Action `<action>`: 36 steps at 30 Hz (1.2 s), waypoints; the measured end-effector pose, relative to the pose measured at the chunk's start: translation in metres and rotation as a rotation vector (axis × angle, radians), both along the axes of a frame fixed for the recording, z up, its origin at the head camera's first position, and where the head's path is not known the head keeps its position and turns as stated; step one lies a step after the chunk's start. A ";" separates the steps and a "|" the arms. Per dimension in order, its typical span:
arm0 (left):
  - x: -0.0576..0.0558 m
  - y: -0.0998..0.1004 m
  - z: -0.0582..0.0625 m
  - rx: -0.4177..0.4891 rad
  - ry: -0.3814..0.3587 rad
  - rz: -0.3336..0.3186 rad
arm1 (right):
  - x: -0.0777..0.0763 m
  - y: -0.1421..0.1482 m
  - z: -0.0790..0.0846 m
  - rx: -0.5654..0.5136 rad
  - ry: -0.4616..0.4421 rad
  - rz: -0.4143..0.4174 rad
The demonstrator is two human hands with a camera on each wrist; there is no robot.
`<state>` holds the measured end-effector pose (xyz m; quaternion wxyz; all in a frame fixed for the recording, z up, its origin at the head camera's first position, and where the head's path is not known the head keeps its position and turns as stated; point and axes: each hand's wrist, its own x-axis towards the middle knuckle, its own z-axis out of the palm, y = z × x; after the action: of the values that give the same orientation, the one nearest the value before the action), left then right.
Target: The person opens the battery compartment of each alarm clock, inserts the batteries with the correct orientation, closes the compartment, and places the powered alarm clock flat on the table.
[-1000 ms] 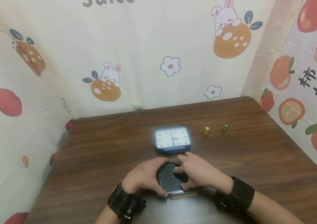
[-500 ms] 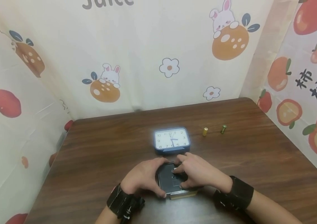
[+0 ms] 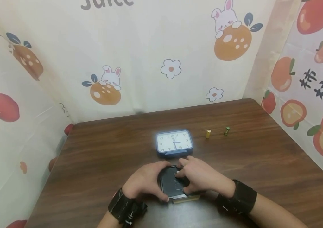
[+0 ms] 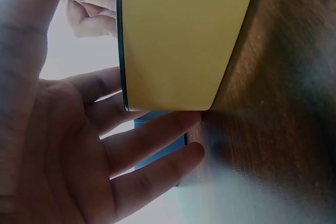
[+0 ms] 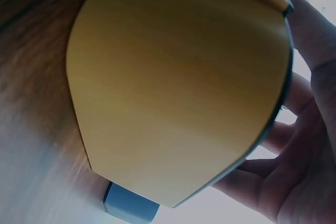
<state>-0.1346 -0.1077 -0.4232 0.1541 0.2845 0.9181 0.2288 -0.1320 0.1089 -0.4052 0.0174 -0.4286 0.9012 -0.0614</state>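
High head view down over the table [image 3: 107, 142], wrist views both near one yellow-sided case [image 4: 178, 40]

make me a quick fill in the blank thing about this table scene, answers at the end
1. The clock has a ____ frame.
2. Of the two small cylinders, the one farther from the clock is ____.
3. The yellow box has its black panel facing ____.
4. In the head view, the hand with a fingertip over the middle of the panel is the person's ____ one.

Missing words: blue; green; up; right
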 end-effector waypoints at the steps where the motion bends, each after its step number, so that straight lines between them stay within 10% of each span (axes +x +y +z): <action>1: 0.000 0.000 0.000 0.000 0.003 -0.001 | 0.000 0.000 0.000 0.003 -0.003 0.002; 36: -0.003 -0.001 -0.002 0.020 -0.030 -0.004 | 0.005 0.005 -0.004 -0.031 0.032 0.019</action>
<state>-0.1378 -0.1090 -0.4256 0.1652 0.2844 0.9129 0.2419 -0.1270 0.1135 -0.4095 -0.0032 -0.4382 0.8963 -0.0685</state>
